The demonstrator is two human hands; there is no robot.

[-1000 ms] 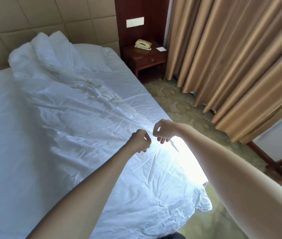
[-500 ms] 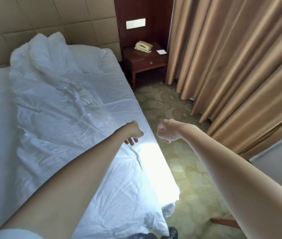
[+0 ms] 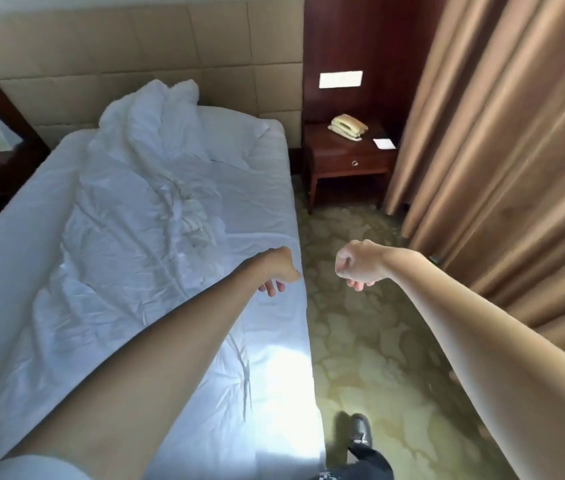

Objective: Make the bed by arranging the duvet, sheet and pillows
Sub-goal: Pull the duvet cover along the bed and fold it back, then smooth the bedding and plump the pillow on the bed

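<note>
Duvet (image 3: 128, 216), one: crumpled in a long ridge down the bed's middle, bunched high at 12 o'clock against the headboard (image 3: 101, 64); spreading is not yet done, by my judgement.
Sheet (image 3: 274, 209), one: bare along the 3 o'clock edge.
Pillow (image 3: 232, 133), one visible, flat at the head.
Left hand (image 3: 279, 271): loosely curled above the bed edge, grasping nothing.
Right hand (image 3: 357, 265): clenched over the carpet (image 3: 378, 341), apparently empty.
Nightstand (image 3: 347, 161), one; telephone (image 3: 347, 127), one, at 1 o'clock.

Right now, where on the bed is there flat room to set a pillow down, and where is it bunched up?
Flat sheet runs along the bed's right edge, between the crumpled duvet and the carpet. Another bare strip lies along the left edge. The middle and the headboard end are crowded with bunched duvet.
</note>
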